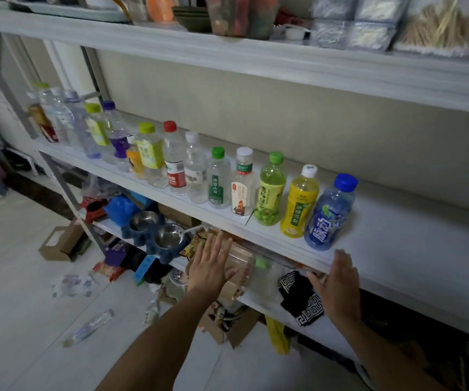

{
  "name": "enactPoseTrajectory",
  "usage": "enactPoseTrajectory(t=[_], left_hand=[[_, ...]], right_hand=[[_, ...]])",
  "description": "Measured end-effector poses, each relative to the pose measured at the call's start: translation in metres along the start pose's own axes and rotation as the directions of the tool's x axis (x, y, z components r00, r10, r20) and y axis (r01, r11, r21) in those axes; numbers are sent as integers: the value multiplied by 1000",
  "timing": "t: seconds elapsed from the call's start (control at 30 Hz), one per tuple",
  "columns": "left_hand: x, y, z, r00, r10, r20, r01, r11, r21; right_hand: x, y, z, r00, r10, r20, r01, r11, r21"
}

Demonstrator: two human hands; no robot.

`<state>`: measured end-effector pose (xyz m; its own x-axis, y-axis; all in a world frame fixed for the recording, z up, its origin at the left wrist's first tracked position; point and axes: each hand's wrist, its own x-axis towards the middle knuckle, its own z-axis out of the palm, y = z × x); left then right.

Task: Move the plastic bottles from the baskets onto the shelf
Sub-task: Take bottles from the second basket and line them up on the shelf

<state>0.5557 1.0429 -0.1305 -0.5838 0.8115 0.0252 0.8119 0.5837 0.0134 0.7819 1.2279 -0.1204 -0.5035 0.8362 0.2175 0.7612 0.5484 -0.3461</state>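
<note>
Plastic bottles (219, 179) stand upright in a row along the white shelf (397, 238)

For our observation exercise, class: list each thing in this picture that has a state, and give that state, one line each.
Left hand: open, holds nothing.
Right hand: open, holds nothing.
Blue bottle: upright on the shelf, capped.
Yellow bottle: upright, capped.
Floor bottle: lying on its side.
Metal bowls: empty.

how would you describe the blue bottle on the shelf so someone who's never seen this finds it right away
Find the white middle shelf with its row of bottles. Go to the row's right end, just above the right hand. The blue bottle stands last, beside a yellow bottle; it alone has a bright blue cap and blue body.
</note>
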Motion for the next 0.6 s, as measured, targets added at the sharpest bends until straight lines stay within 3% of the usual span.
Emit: enactPoseTrajectory(t=[0.13,0.33,0.53,0.6], left_hand=[[-27,-60,-11,997,71,-20,-69,995,68],[-87,-169,-16,999,-32,-19,33,997,68],[-168,-286,-23,966,-259,-9,259,963,76],[-203,-322,-25,926,-378,-19,378,921,93]], right_hand=[[-38,-59,18,998,-27,49,30,998,-61],[-72,-191,63,955,-249,161,265,961,-82],[-94,-344,98,807,-546,226,561,828,-5],[-106,-401,108,716,-657,236,671,741,26]])
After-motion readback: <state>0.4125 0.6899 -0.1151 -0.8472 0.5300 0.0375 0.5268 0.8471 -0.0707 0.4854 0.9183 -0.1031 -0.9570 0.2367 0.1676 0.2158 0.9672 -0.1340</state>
